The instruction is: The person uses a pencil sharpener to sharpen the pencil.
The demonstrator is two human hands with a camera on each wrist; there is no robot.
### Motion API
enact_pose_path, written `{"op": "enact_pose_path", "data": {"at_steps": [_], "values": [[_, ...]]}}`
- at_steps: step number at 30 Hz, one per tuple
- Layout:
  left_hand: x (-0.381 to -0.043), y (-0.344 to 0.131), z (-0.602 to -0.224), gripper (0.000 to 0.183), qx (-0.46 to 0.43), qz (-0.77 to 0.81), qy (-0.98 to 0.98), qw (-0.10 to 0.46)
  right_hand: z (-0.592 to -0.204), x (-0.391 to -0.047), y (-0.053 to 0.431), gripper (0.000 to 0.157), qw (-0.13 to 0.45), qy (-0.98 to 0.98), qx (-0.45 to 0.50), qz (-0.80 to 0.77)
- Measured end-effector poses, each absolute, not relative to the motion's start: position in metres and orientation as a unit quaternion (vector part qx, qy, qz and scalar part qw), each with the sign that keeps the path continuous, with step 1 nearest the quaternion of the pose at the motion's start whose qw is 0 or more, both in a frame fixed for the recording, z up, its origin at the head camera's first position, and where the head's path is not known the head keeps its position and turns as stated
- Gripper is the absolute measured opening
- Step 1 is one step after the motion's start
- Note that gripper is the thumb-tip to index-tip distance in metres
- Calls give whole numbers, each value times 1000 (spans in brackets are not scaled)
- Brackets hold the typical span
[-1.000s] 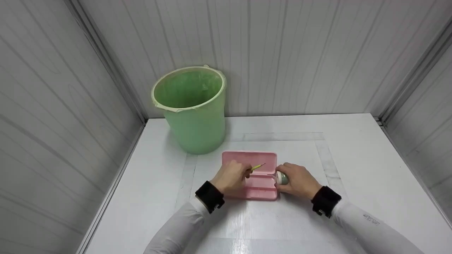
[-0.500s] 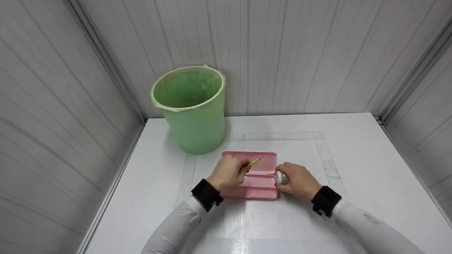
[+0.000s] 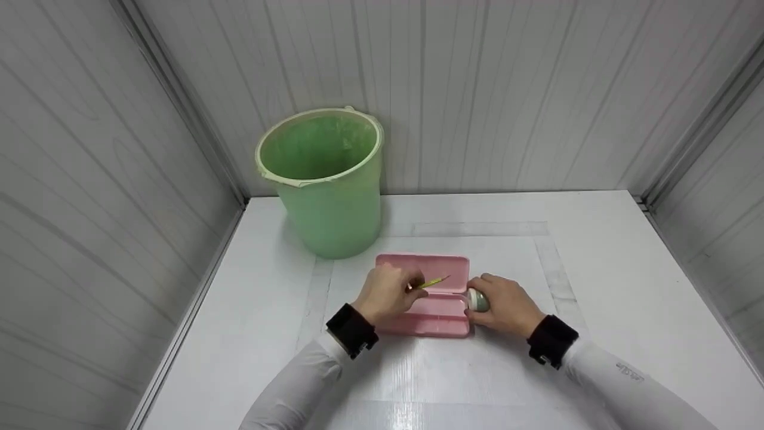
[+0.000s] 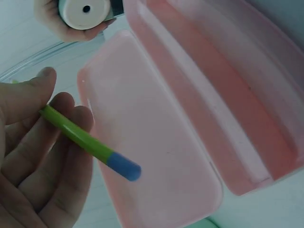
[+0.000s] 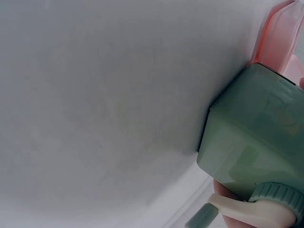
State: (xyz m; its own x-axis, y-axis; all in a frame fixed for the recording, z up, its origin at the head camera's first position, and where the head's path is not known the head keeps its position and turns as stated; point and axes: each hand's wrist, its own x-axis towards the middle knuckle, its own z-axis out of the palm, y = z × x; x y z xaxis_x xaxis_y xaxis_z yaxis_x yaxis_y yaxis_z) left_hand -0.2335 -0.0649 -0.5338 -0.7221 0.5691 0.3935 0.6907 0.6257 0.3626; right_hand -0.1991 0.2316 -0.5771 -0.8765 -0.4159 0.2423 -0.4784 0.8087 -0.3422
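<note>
My left hand (image 3: 388, 294) pinches a yellow-green pencil (image 3: 434, 282) between thumb and fingers, over an open pink pencil case (image 3: 441, 306). In the left wrist view the pencil's blue end (image 4: 124, 166) points away from the palm, above the case lid. To the right of the case, my right hand (image 3: 506, 306) grips a green and white crank pencil sharpener (image 3: 480, 300). A round hole shows in the sharpener's white front (image 4: 85, 10). The right wrist view gives its green body (image 5: 251, 123) and crank handle (image 5: 251, 211). The pencil's point is turned toward the sharpener, apart from it.
A tall green bucket (image 3: 334, 209) stands behind and left of the case on the white table (image 3: 477, 382). Panelled walls (image 3: 507, 95) close in the table at the back and both sides. Strips of clear tape (image 3: 552, 269) mark the tabletop.
My left hand has risen slightly up the frame. The pencil's tip tilted up, then came back down to point more to the right. The right hand and the sharpener have stayed in place.
</note>
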Motion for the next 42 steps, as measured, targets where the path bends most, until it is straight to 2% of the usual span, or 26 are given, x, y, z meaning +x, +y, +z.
{"op": "enact_pose_path", "data": {"at_steps": [10, 18, 24, 37, 42], "values": [[-240, -55, -554, 5, -363, -144, -916, 95, -577, -198, 231, 41, 106, -950, 238, 171], [-243, -43, -565, 10, -363, -77, -926, 71, -575, -195, 232, 60, 132, -948, 260, 125], [-244, -37, -569, 16, -376, -35, -923, 69, -569, -192, 236, 74, 88, -956, 244, 137], [-245, -40, -576, 20, -404, -51, -910, 77, -561, -202, 249, 65, -4, -935, 275, 224], [-242, -44, -573, 16, -390, -89, -915, 50, -564, -207, 261, 69, -24, -924, 277, 262]]}}
